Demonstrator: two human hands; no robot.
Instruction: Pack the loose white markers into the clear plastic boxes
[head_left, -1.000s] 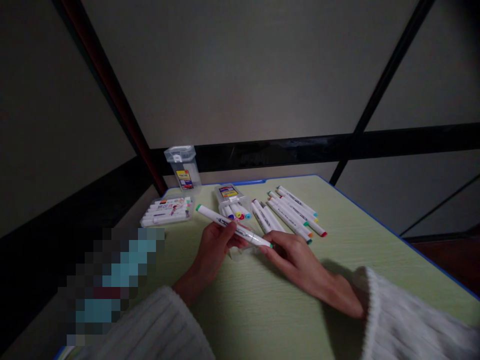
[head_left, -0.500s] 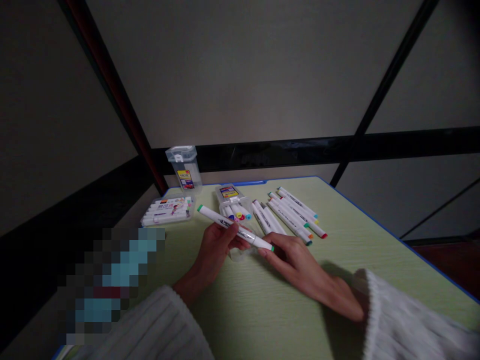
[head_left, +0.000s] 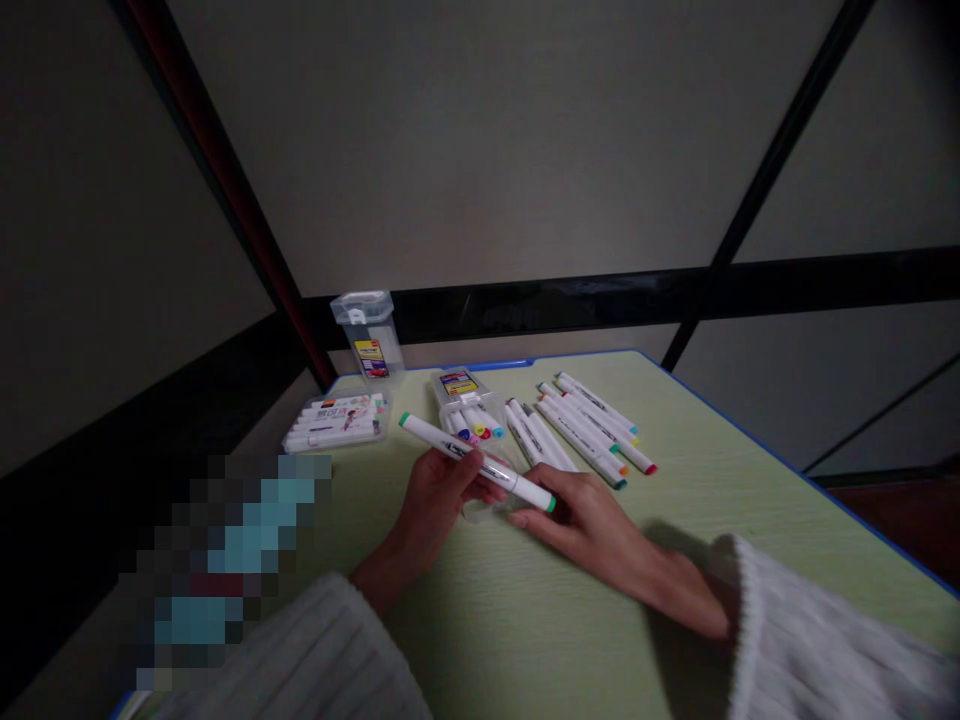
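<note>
A white marker [head_left: 499, 474] with green ends is gripped between the thumb and fingers of my left hand [head_left: 429, 510]. It slants down to the right above the table. Around its lower right end is my right hand [head_left: 604, 525], thumb below the cap and apart from the fingers, which are partly hidden behind the marker. Just beyond lies an open clear plastic case [head_left: 491, 399] with several markers [head_left: 478, 424] in it, coloured ends facing me. Its clear lid [head_left: 480, 512] is partly hidden by my left hand. Several loose white markers [head_left: 581, 440] lie to the right.
A closed clear case [head_left: 365, 330] stands upright at the table's back left. In front of it lies a flat clear box of markers [head_left: 336, 422]. The pale green table [head_left: 517, 640] has a blue edge and meets a wall panel behind. A blurred patch covers the left side.
My right thumb has come away from the marker's green end and sits lower. The marker has shifted slightly right, its right end dipping a little. My left hand keeps its grip.
</note>
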